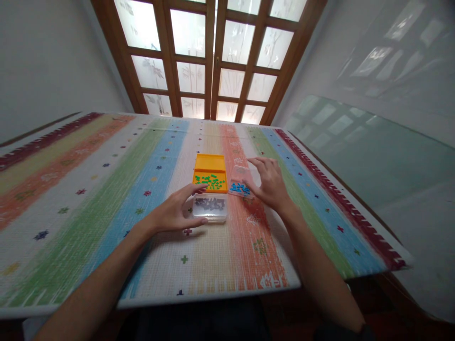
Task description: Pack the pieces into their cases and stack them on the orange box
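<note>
We sit at a big surface with a striped rainbow cloth (pixel 106 199). On it sits an open orange plastic box (pixel 210 174) with tiny green bits. Our left hand (pixel 177 213) curls its fingers and thumb around a clear plastic box of grey bits (pixel 210 207). Our right hand (pixel 270 182), fingers spread apart, touches a small clear box of blue bits (pixel 240 185). A bump could tip a box and spill the bits everywhere.
</note>
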Action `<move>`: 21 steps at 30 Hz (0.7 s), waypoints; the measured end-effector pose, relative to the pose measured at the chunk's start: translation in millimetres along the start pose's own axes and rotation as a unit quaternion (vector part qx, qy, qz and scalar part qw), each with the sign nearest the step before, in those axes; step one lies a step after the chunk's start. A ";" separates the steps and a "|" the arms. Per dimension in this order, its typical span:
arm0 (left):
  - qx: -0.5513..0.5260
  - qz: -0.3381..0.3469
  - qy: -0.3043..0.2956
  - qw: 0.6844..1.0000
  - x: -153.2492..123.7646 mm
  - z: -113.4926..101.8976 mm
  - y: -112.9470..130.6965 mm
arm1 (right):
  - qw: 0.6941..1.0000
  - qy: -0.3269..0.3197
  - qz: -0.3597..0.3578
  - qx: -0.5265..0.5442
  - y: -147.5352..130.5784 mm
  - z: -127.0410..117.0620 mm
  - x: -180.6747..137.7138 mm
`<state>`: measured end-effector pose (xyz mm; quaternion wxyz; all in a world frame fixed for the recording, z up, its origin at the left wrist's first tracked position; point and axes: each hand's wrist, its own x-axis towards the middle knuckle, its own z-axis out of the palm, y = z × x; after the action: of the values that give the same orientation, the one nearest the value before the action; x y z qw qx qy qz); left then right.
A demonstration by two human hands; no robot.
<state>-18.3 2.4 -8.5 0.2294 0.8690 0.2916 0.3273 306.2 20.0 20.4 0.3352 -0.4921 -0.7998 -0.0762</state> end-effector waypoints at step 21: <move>0.020 -0.012 0.096 0.995 1.7 4.4 -0.4 | 0.990 -0.015 0.072 -0.117 4.5 -0.4 8.4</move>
<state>-14.3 2.9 -10.9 0.1872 0.8346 0.3288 0.4004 307.8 28.3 24.9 0.2681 -0.5850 -0.7529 -0.1377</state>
